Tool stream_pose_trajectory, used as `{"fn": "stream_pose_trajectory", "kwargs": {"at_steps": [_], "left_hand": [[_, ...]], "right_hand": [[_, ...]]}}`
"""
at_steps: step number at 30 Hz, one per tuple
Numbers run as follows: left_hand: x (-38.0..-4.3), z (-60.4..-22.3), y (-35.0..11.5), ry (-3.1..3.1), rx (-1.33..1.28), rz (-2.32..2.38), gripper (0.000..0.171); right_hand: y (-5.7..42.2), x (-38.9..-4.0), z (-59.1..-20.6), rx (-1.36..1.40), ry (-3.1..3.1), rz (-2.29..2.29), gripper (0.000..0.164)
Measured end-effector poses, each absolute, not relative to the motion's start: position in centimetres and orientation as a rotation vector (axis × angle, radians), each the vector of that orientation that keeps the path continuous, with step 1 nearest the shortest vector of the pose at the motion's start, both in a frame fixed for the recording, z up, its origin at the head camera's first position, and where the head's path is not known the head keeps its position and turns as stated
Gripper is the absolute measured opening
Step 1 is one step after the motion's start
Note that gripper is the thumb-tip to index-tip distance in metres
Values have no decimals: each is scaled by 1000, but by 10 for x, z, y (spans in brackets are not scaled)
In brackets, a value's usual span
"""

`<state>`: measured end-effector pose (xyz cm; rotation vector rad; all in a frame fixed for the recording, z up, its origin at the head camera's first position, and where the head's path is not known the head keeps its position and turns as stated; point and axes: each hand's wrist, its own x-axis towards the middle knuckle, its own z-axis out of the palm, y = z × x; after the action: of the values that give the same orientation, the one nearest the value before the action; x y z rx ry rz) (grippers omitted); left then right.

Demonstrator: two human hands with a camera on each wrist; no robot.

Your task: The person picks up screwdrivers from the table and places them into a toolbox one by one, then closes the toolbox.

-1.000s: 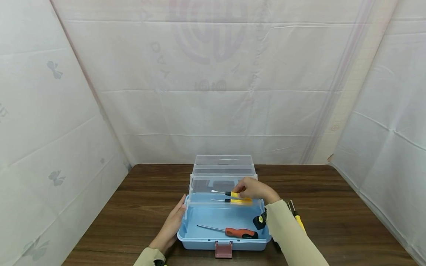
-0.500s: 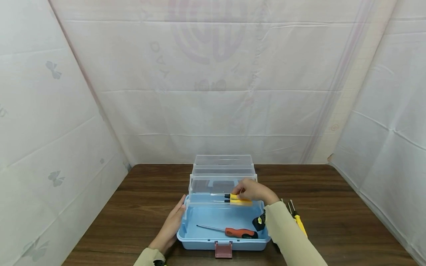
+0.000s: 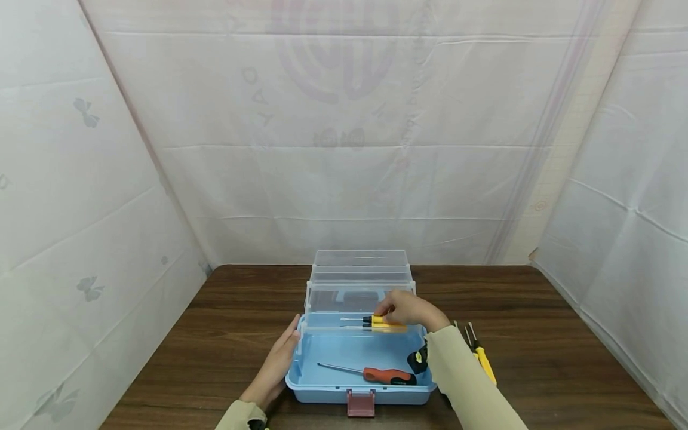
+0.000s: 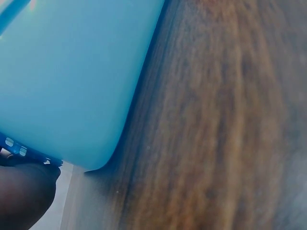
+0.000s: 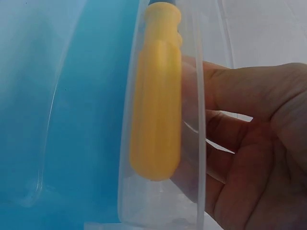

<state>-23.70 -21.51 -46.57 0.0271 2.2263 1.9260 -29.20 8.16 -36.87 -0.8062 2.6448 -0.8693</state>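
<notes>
A light blue toolbox (image 3: 322,395) stands with its clear lid and clear tray (image 3: 325,325) swung back. My left hand (image 3: 276,360) rests against the box's left side with fingers extended; a digit (image 4: 26,194) touches near the rim in the left wrist view. My right hand (image 3: 409,309) pinches a yellow-handled screwdriver (image 3: 377,319) at the clear tray, its shaft pointing left. Just in front of it, a second yellow-handled screwdriver (image 5: 156,110) lies inside that tray. From the right wrist, the gripped handle is mostly hidden behind the tray wall and fingers.
Inside the box's base lie an orange-and-black screwdriver (image 3: 384,376) and a black tape measure (image 3: 417,361), partly covered by the right sleeve. More yellow-handled screwdrivers (image 3: 485,363) lie on the brown wooden table (image 3: 543,352) right of the box. A pink latch (image 3: 361,405) hangs in front.
My right hand has lowered slightly, bringing its screwdriver down beside the other one in the clear tray. My left hand and the box have stayed put.
</notes>
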Motion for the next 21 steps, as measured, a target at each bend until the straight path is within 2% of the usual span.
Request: {"fn": "stream_pose_trajectory", "kwargs": {"at_steps": [21], "left_hand": [[-237,-466,-216,2223,23,1927,59]], "right_hand": [[88,-288,-367,-770,2615,-964,23]]}}
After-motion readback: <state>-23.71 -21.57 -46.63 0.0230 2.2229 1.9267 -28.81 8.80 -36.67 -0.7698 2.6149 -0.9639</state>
